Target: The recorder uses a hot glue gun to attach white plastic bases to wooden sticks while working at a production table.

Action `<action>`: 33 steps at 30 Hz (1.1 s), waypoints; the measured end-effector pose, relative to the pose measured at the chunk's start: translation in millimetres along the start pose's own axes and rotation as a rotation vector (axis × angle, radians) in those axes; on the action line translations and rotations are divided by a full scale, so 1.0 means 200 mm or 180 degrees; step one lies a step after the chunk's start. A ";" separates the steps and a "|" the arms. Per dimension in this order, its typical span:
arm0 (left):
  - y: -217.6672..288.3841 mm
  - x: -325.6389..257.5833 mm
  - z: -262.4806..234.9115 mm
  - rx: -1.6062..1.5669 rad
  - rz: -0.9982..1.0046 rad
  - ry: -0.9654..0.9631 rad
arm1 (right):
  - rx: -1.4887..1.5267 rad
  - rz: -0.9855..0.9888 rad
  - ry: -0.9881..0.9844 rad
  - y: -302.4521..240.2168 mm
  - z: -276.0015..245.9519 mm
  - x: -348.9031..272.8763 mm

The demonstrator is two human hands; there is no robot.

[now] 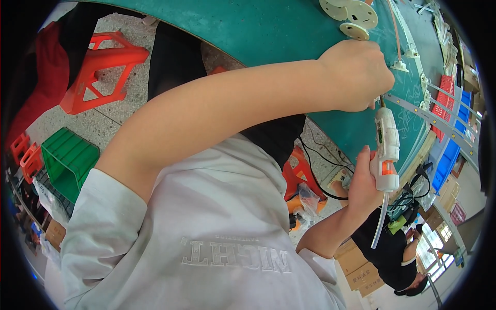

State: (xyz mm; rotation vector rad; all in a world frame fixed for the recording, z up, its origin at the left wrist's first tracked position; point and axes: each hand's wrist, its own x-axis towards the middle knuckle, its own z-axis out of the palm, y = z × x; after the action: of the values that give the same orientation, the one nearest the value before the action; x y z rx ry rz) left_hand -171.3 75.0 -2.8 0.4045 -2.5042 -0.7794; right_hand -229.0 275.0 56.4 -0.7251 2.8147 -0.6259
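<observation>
My right hand [366, 181] is wrapped round a white hot glue gun [386, 137] with an orange part. A clear glue stick [381, 221] sticks out of its back end. The gun's nozzle points up at the underside of my left hand [356, 75], which reaches across from the left over the green table [248, 26]. My left fingers are curled closed; whatever they hold is hidden behind the hand. Just beyond that hand lie several cream round discs with holes [355, 31]. To its right, a small white connector [400, 66] sits on a pinkish wire.
A strip with small lights [439, 123] crosses the table's right side. Past it stand a red basket [443, 103] and a blue crate [448, 163]. A black cable [323, 188] hangs below the table. Red stools [106, 67] and a green crate [67, 159] are at left; another person [387, 248] is at lower right.
</observation>
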 end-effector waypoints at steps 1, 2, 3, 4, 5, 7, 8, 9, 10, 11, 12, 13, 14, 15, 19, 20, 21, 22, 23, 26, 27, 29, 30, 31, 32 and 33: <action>0.00 0.00 0.00 0.0000 0.0004 -0.0005 | -0.0118 0.0001 -0.0022 -0.02 -0.01 0.00; 0.00 0.00 0.00 0.0025 -0.0030 -0.0031 | -0.0233 -0.0001 -0.0046 -0.03 -0.01 0.00; 0.00 0.00 0.00 0.0051 -0.0066 -0.0058 | -0.0229 0.0000 -0.0046 -0.02 -0.01 0.00; 0.00 0.00 0.00 0.0054 -0.0065 -0.0061 | -0.0128 -0.0043 -0.0057 0.00 -0.01 0.00; 0.00 0.00 0.00 0.0029 -0.0039 -0.0011 | -0.0024 -0.0083 -0.0062 0.01 -0.01 0.00; 0.00 0.00 0.00 0.0007 -0.0008 0.0033 | -0.0083 -0.0065 -0.0072 -0.02 -0.01 -0.01; 0.00 0.00 0.00 0.0013 -0.0045 0.0003 | -0.0152 -0.0054 -0.0088 -0.03 -0.01 -0.01; 0.00 0.00 -0.01 0.0018 -0.0083 -0.0027 | -0.0149 -0.0052 -0.0088 -0.02 0.00 -0.01; 0.00 0.00 -0.01 0.0020 -0.0082 -0.0030 | -0.0226 -0.0111 -0.0091 -0.02 0.00 0.00; 0.00 0.00 -0.01 -0.0008 -0.0061 -0.0017 | -0.0301 -0.0170 -0.0093 -0.01 0.00 0.01; -0.01 0.00 0.00 -0.0036 -0.0040 -0.0005 | -0.0294 -0.0167 -0.0093 -0.02 0.00 0.01; -0.01 0.00 0.00 -0.0031 -0.0037 -0.0009 | -0.0306 -0.0164 -0.0072 -0.02 0.01 0.01; -0.01 0.00 0.01 -0.0015 -0.0032 0.0007 | -0.0317 -0.0162 -0.0051 -0.02 0.01 0.01; -0.01 0.00 0.01 0.0001 -0.0027 0.0023 | -0.0310 -0.0160 -0.0050 -0.02 0.01 0.01; -0.01 0.00 0.01 -0.0015 0.0016 0.0039 | -0.0469 -0.0174 -0.0068 -0.04 0.00 0.00; 0.00 0.00 0.01 -0.0005 -0.0004 0.0004 | -0.0447 -0.0221 -0.0079 -0.05 0.00 0.00; 0.00 0.00 0.00 0.0004 -0.0025 -0.0032 | -0.0439 -0.0219 -0.0079 -0.05 0.00 0.00; 0.00 0.00 0.01 0.0010 -0.0023 -0.0036 | -0.0407 -0.0229 -0.0088 -0.04 0.00 -0.01; 0.00 0.00 0.01 0.0003 -0.0017 -0.0001 | -0.0375 -0.0237 -0.0094 -0.04 0.00 -0.01; 0.00 0.00 0.00 0.0009 -0.0055 -0.0044 | -0.0262 -0.0104 -0.0102 -0.02 0.00 -0.02; 0.00 0.00 0.00 0.0023 -0.0102 -0.0118 | -0.0257 -0.0096 -0.0101 -0.01 0.00 -0.02; 0.00 0.00 0.01 0.0005 -0.0061 -0.0077 | -0.0279 -0.0036 -0.0105 0.00 -0.01 -0.02; 0.00 0.00 0.01 -0.0013 -0.0024 -0.0030 | -0.0249 -0.0034 -0.0105 0.01 0.00 -0.02; -0.01 0.00 0.01 0.0013 -0.0014 -0.0042 | -0.0186 -0.0200 -0.0038 0.02 0.01 -0.01; -0.01 0.01 0.00 -0.0015 -0.0048 -0.0143 | -0.0133 -0.0357 0.0035 0.03 0.01 -0.01; -0.02 0.01 -0.01 -0.0041 -0.0080 -0.0244 | -0.0112 -0.0343 0.0043 0.02 0.01 -0.01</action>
State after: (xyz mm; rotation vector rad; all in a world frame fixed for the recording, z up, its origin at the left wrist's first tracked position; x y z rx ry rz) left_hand -172.5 70.4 -2.6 0.4098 -2.5683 -0.8352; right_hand -228.9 278.6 52.1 -0.8874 2.8208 -0.6016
